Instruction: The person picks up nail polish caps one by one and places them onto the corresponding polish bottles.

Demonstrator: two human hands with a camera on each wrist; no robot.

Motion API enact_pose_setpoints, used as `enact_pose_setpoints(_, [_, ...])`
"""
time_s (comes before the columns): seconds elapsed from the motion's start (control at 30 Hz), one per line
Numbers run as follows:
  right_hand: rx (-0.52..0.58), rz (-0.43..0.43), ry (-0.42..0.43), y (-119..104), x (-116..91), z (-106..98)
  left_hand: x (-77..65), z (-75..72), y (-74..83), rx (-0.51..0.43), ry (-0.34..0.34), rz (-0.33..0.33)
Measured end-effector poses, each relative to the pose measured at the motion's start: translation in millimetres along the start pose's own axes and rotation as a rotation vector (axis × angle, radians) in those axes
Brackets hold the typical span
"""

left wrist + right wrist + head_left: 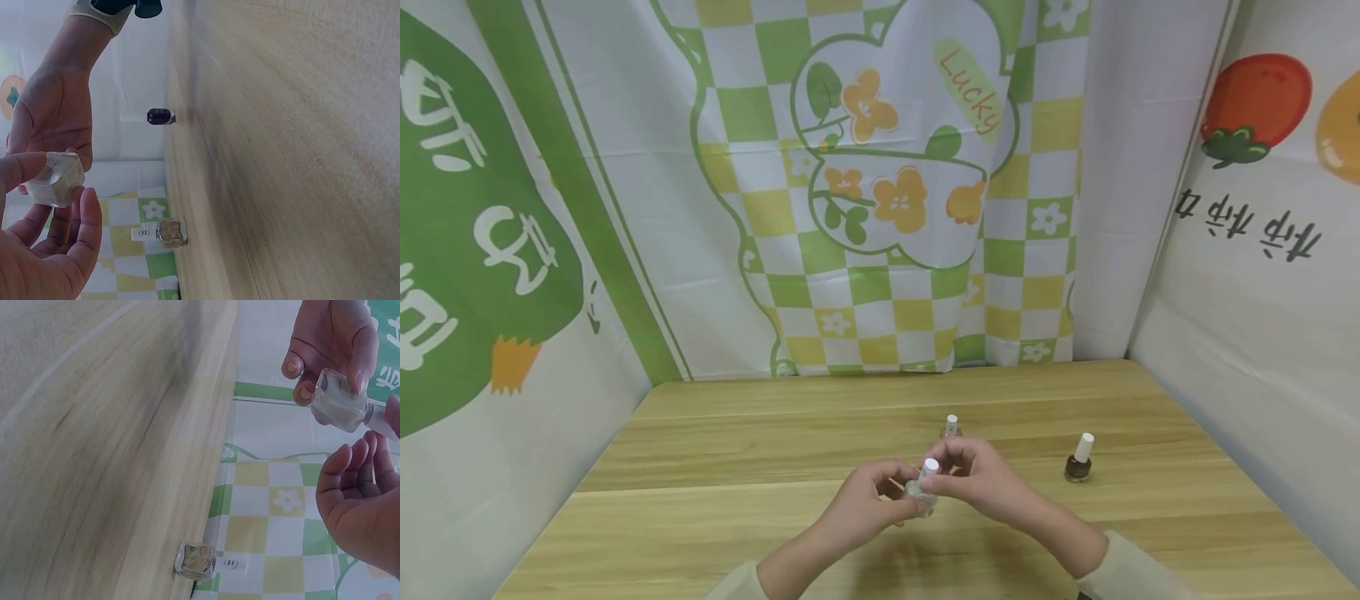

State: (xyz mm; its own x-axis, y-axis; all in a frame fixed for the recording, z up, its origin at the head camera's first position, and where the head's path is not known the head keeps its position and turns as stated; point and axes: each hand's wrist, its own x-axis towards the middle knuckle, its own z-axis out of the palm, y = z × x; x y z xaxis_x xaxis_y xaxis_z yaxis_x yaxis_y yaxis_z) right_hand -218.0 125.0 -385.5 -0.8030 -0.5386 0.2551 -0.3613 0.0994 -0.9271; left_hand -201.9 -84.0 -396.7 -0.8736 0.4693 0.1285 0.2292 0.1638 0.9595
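A clear square nail polish bottle (pixel 337 403) with a white cap (pixel 930 467) is held above the table between both hands. My left hand (pixel 867 502) grips its glass body between thumb and fingers. At the cap, my right hand (pixel 985 482) pinches with thumb and forefinger. In the right wrist view the cap meets the bottle's neck, and pale contents show through the glass. Behind the hands stands a second nail polish bottle (pixel 170 232) with glittery beige contents and a white cap. Farther right, a dark nail polish bottle (pixel 1078 467) stands upright under its white cap.
The wooden table (pixel 737 442) runs back to a checkered green, yellow and white curtain (pixel 880 308). Printed cloth walls stand at the left and the right (pixel 1247 300). Both standing bottles are within the table's back and right parts.
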Motion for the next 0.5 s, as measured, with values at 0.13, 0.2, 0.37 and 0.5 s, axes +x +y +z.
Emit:
enact_pose_setpoints(0.13, [-0.025,0.034,0.044,0.2,0.0,2.4,-0.3,0.6,1.1,-0.004,0.003,0.002])
enact_pose_setpoints(0.2, [-0.037,0.046,0.058,0.5,0.0,3.4,-0.6,0.8,1.1,-0.001,0.002,0.005])
enact_pose_setpoints(0.37, [-0.048,0.075,0.064,0.2,-0.9,4.5,-1.4,1.7,0.9,0.018,-0.007,0.015])
enact_pose_setpoints(0.5, [-0.051,0.081,0.061,0.0,-1.1,4.3,-1.4,2.3,0.4,0.028,-0.009,0.014])
